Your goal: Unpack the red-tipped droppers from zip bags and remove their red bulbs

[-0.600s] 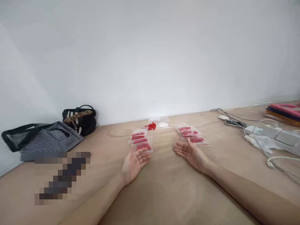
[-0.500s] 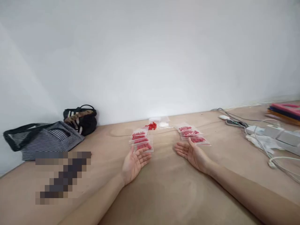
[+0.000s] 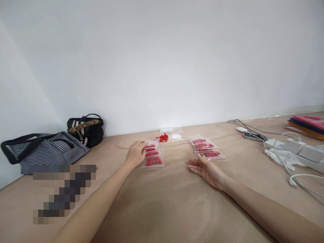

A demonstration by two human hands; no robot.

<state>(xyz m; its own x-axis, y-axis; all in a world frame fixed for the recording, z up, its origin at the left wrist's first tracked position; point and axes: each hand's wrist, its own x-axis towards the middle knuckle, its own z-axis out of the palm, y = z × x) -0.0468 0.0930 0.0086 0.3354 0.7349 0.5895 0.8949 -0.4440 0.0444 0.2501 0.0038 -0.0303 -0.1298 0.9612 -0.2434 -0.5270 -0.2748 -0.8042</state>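
Observation:
My left hand [image 3: 136, 154] lies palm down at the left edge of an overlapping row of small clear zip bags [image 3: 153, 162] holding red pieces. Its fingers are stretched over the far bags and cover part of them; whether they press on the plastic I cannot tell. My right hand [image 3: 206, 171] rests on its side on the tabletop, fingers out and palm facing inward, with nothing in it. Just beyond it is a second overlapping row of zip bags [image 3: 205, 146] with red pieces. Between the rows, farther back, lie loose red pieces [image 3: 163, 137] beside clear plastic bags [image 3: 176, 136].
A striped bag [image 3: 55, 148] and a black bag [image 3: 92, 131] stand at the left by the wall. A pixelated dark patch covers something in front of them. To the right are a power strip [image 3: 295, 146], white cables, a phone-like device [image 3: 253, 136] and stacked coloured sheets [image 3: 307, 123].
My left hand has moved forward and turned from palm-up beside the nearest left bag to palm-down over the farther bags. The right hand stays nearly in place.

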